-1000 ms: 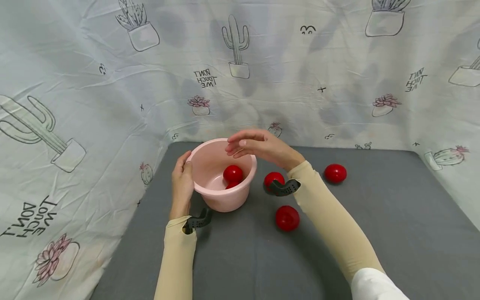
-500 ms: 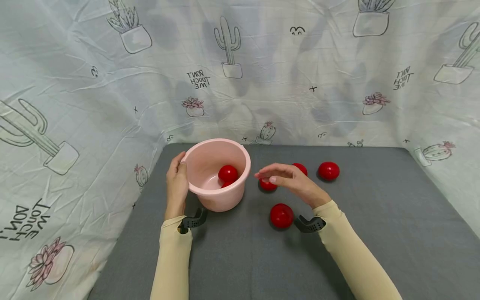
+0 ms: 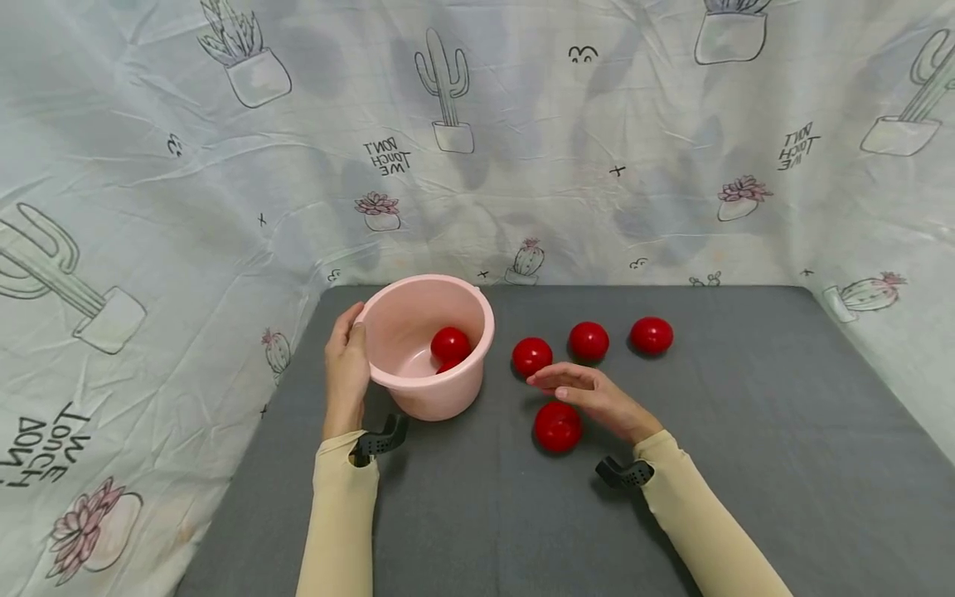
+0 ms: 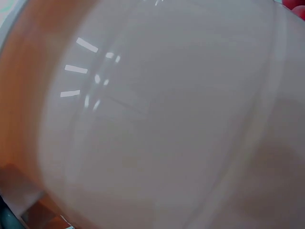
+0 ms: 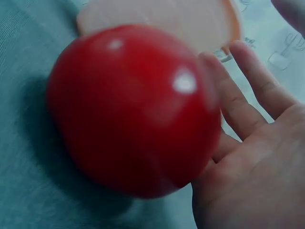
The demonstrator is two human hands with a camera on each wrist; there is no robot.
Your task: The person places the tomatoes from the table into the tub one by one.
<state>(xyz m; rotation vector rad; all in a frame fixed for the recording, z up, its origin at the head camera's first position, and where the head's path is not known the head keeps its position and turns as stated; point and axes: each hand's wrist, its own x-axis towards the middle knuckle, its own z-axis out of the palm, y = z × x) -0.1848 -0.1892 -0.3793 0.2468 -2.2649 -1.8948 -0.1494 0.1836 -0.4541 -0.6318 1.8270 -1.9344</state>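
Note:
A pink plastic bucket (image 3: 427, 396) stands tilted on the grey table, with two red tomatoes (image 3: 451, 344) visible inside. My left hand (image 3: 347, 373) grips its left rim, thumb on the near side. In the left wrist view, the bucket wall (image 4: 167, 114) fills nearly everything, and the fingers are hard to make out. Just above and behind the nearest loose tomato (image 3: 558, 428) hovers my right hand (image 3: 593, 398), fingers extended and holding nothing. That tomato (image 5: 136, 112) looms large in the right wrist view beside the spread fingers (image 5: 259, 81).
Farther back on the table lie three more tomatoes: one right of the bucket (image 3: 532, 356), a middle tomato (image 3: 588, 342) and a right-hand tomato (image 3: 652, 336). A white cactus-print cloth (image 3: 537, 141) hangs behind and along both sides of the grey table (image 3: 433, 514).
My right hand has moved from over the bucket's rim rightward and down toward the nearest tomato. The left hand keeps its grip on the bucket. The head view has shifted slightly.

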